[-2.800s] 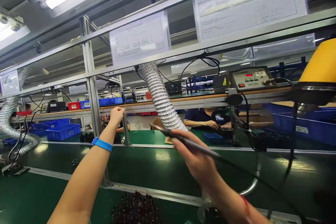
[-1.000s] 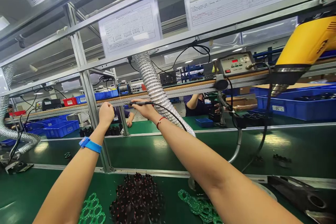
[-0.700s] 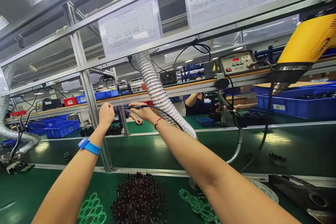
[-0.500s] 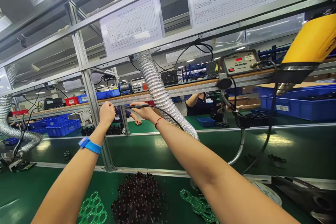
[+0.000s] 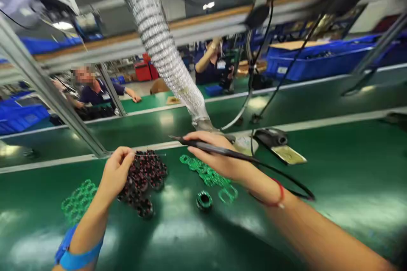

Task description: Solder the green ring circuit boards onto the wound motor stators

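Note:
A black soldering iron (image 5: 219, 149) lies in my right hand (image 5: 219, 163), its tip pointing left and its cable trailing past my wrist. My left hand (image 5: 116, 171) pinches a thin strand of solder wire (image 5: 149, 154) that sticks out to the right. Below and behind that hand sits a heap of dark ring-shaped parts with reddish dots (image 5: 149, 173). One round part with a green top (image 5: 204, 200) stands alone on the green bench. Green ring-shaped boards lie in a pile (image 5: 203, 171) under my right hand, and another pile (image 5: 79, 201) is left of my left hand.
A silvery flexible duct (image 5: 165, 46) slants down to the bench's back. Behind my right hand is a soldering stand with a yellowish tray (image 5: 289, 154). A metal post (image 5: 54, 89) rises at left. Blue bins (image 5: 311, 61) and two co-workers (image 5: 98, 93) are beyond.
The view has tilted down toward the bench. Both hands have come down from near the shelf to just above the parts. The soldering iron is still in my right hand.

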`<act>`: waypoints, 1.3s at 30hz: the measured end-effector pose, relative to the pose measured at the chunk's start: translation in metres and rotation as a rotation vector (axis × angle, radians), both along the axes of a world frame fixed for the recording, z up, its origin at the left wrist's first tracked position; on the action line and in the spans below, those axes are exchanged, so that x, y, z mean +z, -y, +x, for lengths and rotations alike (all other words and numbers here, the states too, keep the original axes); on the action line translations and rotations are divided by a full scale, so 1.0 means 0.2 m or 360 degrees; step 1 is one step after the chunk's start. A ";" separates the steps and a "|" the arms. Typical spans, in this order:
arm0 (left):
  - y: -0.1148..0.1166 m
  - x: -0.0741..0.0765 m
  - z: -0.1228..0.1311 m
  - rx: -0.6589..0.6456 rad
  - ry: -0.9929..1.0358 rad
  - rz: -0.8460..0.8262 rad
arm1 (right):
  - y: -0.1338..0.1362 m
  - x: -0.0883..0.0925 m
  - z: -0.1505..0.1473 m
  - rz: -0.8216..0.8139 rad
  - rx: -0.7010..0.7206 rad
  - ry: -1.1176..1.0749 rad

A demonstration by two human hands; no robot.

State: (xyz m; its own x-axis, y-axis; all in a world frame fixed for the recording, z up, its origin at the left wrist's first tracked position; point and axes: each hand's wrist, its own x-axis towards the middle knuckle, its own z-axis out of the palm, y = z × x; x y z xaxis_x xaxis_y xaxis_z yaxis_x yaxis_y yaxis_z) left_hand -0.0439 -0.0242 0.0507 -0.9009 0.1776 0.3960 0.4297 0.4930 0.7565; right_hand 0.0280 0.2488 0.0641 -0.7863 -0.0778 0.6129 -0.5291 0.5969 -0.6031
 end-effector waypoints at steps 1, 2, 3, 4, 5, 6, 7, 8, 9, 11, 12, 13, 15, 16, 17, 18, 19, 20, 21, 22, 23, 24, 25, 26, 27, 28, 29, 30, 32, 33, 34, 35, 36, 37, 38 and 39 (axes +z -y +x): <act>-0.04 -0.10 0.05 -0.0081 0.0142 0.0001 | -0.06 -0.10 0.10 -0.0029 -0.0075 0.0073; -0.07 -0.19 0.08 -0.0144 0.0262 -0.0006 | -0.11 -0.20 0.18 -0.0084 -0.0181 0.0157; -0.11 -0.27 0.12 -0.0197 0.0353 -0.0010 | -0.15 -0.29 0.26 -0.0137 -0.0284 0.0244; -0.14 -0.34 0.15 -0.0243 0.0411 -0.0013 | -0.18 -0.38 0.32 -0.0196 -0.0373 0.0289; -0.18 -0.39 0.17 -0.0281 0.0447 -0.0021 | -0.21 -0.47 0.37 -0.0264 -0.0445 0.0325; -0.21 -0.44 0.19 -0.0316 0.0474 -0.0036 | -0.22 -0.54 0.41 -0.0340 -0.0505 0.0344; -0.23 -0.47 0.21 -0.0346 0.0497 -0.0058 | -0.23 -0.61 0.44 -0.0415 -0.0549 0.0350; -0.26 -0.50 0.22 -0.0367 0.0512 -0.0086 | -0.23 -0.67 0.46 -0.0488 -0.0587 0.0347; -0.28 -0.52 0.24 -0.0384 0.0524 -0.0118 | -0.23 -0.73 0.48 -0.0558 -0.0603 0.0340; -0.31 -0.55 0.26 -0.0394 0.0529 -0.0179 | -0.21 -0.80 0.51 -0.0659 -0.0598 0.0317; -0.32 -0.55 0.26 -0.0388 0.0520 -0.0204 | -0.20 -0.83 0.52 -0.0681 -0.0584 0.0300; -0.33 -0.56 0.27 -0.0374 0.0508 -0.0227 | -0.19 -0.85 0.53 -0.0680 -0.0571 0.0284; -0.33 -0.56 0.28 -0.0339 0.0488 -0.0256 | -0.17 -0.87 0.53 -0.0633 -0.0551 0.0258; -0.33 -0.55 0.28 -0.0325 0.0482 -0.0265 | -0.16 -0.87 0.53 -0.0605 -0.0541 0.0252; -0.32 -0.55 0.28 -0.0312 0.0478 -0.0271 | -0.15 -0.87 0.53 -0.0583 -0.0527 0.0252; -0.32 -0.55 0.28 -0.0303 0.0477 -0.0275 | -0.15 -0.87 0.53 -0.0568 -0.0513 0.0259; -0.32 -0.54 0.28 -0.0296 0.0477 -0.0278 | -0.15 -0.86 0.52 -0.0559 -0.0503 0.0266; -0.31 -0.54 0.28 -0.0287 0.0477 -0.0279 | -0.14 -0.86 0.52 -0.0553 -0.0496 0.0276; -0.31 -0.54 0.27 -0.0281 0.0479 -0.0282 | -0.14 -0.86 0.52 -0.0549 -0.0490 0.0288; -0.32 -0.54 0.27 -0.0278 0.0484 -0.0288 | -0.14 -0.86 0.52 -0.0546 -0.0485 0.0299; -0.32 -0.54 0.27 -0.0279 0.0492 -0.0295 | -0.14 -0.86 0.52 -0.0544 -0.0481 0.0311; -0.32 -0.54 0.27 -0.0282 0.0501 -0.0303 | -0.15 -0.86 0.52 -0.0543 -0.0477 0.0321; -0.33 -0.55 0.27 -0.0285 0.0506 -0.0308 | -0.15 -0.86 0.52 -0.0541 -0.0473 0.0325; -0.34 -0.55 0.27 -0.0288 0.0507 -0.0310 | -0.15 -0.86 0.52 -0.0537 -0.0470 0.0324; -0.35 -0.55 0.27 -0.0291 0.0504 -0.0307 | -0.15 -0.85 0.52 -0.0531 -0.0468 0.0317; -0.35 -0.56 0.26 -0.0291 0.0496 -0.0302 | -0.15 -0.85 0.52 -0.0524 -0.0466 0.0309; -0.36 -0.56 0.26 -0.0293 0.0491 -0.0300 | -0.15 -0.85 0.53 -0.0518 -0.0462 0.0298; -0.37 -0.57 0.26 -0.0295 0.0488 -0.0301 | -0.15 -0.85 0.53 -0.0513 -0.0456 0.0287; -0.39 -0.57 0.26 -0.0306 0.0495 -0.0309 | -0.15 -0.85 0.53 -0.0512 -0.0443 0.0275; -0.40 -0.57 0.27 -0.0314 0.0505 -0.0313 | -0.15 -0.85 0.53 -0.0514 -0.0437 0.0275; -0.40 -0.57 0.27 -0.0323 0.0518 -0.0316 | -0.15 -0.86 0.54 -0.0522 -0.0435 0.0273; -0.41 -0.57 0.28 -0.0330 0.0529 -0.0316 | -0.15 -0.86 0.54 -0.0538 -0.0440 0.0268; -0.42 -0.57 0.28 -0.0333 0.0536 -0.0312 | -0.15 -0.87 0.54 -0.0563 -0.0452 0.0257; -0.42 -0.57 0.28 -0.0331 0.0543 -0.0307 | -0.15 -0.89 0.55 -0.0594 -0.0473 0.0237; -0.43 -0.57 0.28 -0.0325 0.0547 -0.0299 | -0.15 -0.90 0.55 -0.0628 -0.0500 0.0213; -0.44 -0.57 0.29 -0.0320 0.0548 -0.0291 | -0.16 -0.91 0.56 -0.0657 -0.0527 0.0194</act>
